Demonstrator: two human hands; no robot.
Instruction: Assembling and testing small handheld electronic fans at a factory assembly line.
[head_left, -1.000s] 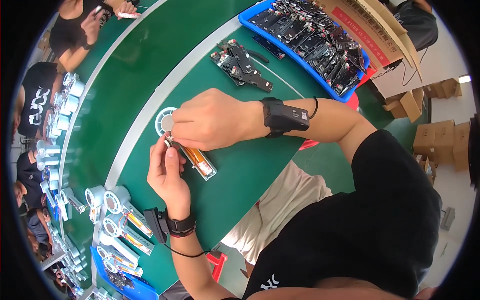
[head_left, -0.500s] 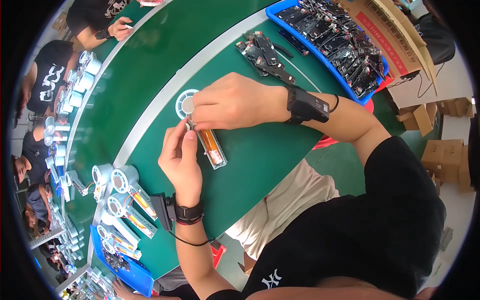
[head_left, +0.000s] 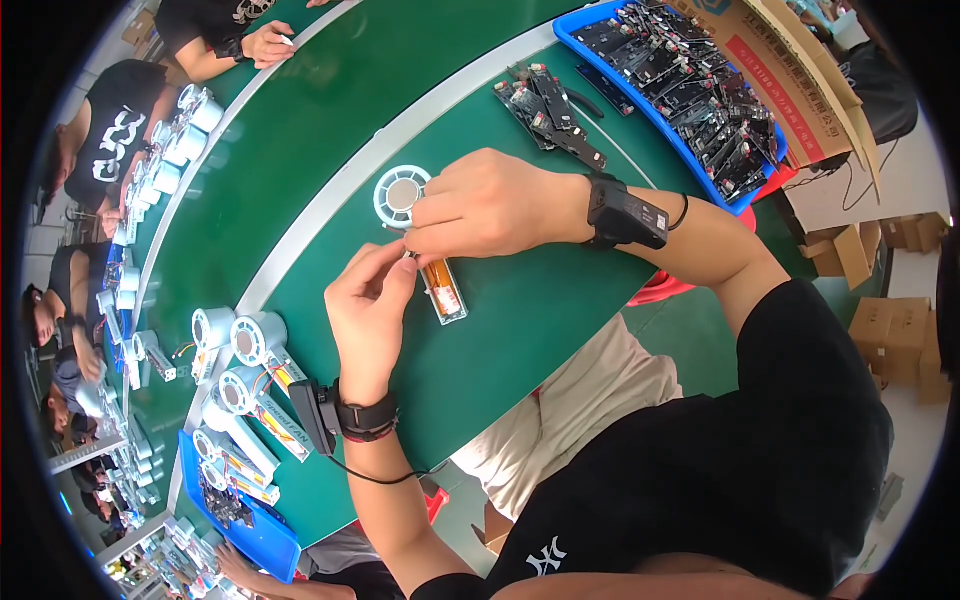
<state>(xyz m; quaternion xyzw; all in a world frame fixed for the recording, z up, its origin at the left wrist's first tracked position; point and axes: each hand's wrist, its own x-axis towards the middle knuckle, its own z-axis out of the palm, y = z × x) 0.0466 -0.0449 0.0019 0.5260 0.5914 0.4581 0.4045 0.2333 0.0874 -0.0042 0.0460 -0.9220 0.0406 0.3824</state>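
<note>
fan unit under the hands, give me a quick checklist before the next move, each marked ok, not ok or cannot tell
1. Both hands at the fan unit: ok, the fingertips of the left hand and right hand meet at its neck.
2. Neck in plain sight: not ok, fingers cover it.
3. Small part at the fingertips seated: cannot tell, too hidden.
4. Handle open to view: ok, the orange insert shows.
5. Black boards off the fan unit: ok, their pile lies apart, beyond the right hand.
6. Left wrist device free of the grouped fan units: cannot tell, they overlap in view.
</note>
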